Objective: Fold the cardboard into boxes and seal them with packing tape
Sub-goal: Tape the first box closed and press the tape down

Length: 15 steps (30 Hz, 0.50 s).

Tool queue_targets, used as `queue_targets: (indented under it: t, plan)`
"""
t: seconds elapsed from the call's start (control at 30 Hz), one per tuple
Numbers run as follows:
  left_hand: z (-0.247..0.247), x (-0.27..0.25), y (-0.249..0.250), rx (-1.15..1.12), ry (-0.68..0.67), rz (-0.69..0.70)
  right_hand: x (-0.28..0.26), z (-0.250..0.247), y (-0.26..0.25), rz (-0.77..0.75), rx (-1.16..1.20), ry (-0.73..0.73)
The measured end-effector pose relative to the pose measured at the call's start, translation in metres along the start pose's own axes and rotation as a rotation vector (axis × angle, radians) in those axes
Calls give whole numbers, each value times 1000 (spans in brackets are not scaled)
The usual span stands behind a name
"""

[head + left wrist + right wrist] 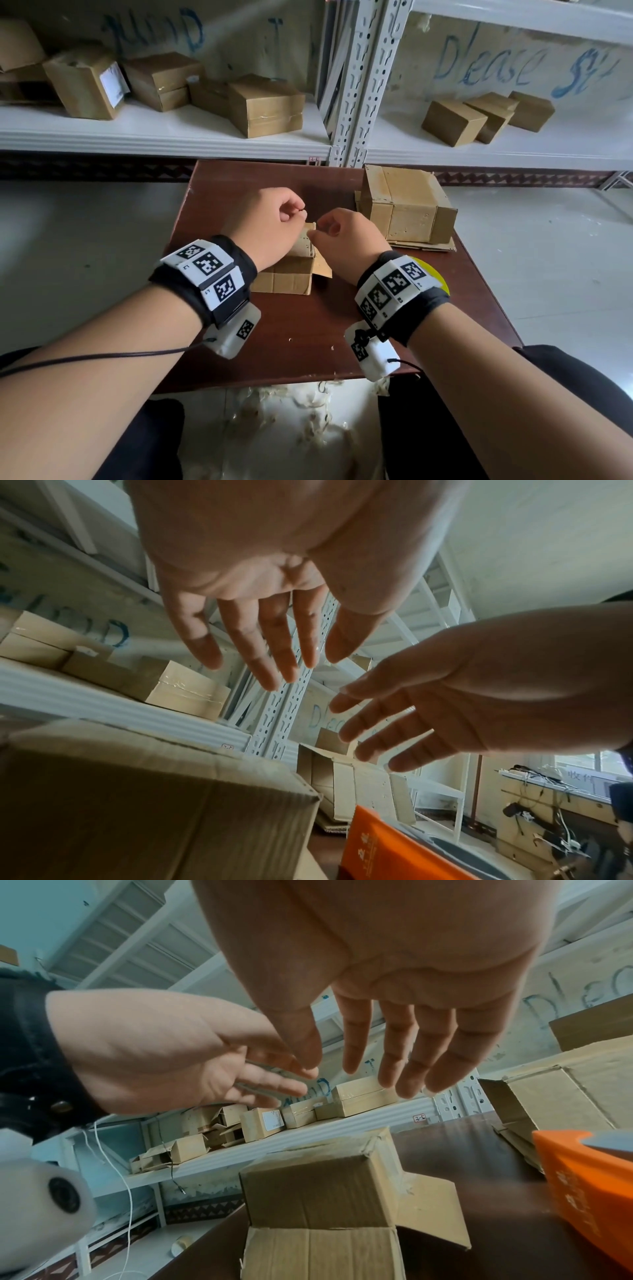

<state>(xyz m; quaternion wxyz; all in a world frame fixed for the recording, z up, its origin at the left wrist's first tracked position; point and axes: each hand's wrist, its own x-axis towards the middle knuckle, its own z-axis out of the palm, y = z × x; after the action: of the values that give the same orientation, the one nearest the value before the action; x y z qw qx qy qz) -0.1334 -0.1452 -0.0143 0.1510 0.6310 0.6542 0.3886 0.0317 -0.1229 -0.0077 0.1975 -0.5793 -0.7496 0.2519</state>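
Small box [286, 275] sits mid-table [308, 339], one flap [307, 234] standing up between the hands. In the wrist views the left hand [265, 228] and right hand [346, 240] each have a loose grip, fingers extended and holding nothing. Judgement: press the flaps flat and flush before reaching for the orange tape dispenser [589, 1191] toward the right edge.

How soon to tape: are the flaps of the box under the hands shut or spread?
Spread: the small box has two flaps lying out on the table.
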Motion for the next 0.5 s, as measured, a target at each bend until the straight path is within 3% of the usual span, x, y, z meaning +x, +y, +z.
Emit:
queue_targets:
  t: [0.33,0.5]
  plan:
    - [9,-2,7,-9,-56,-8,-1,-3,11,37,-22,-1]
    - [26,-2,13,-26,-78,-20,0,0,27,139,-62,-22]
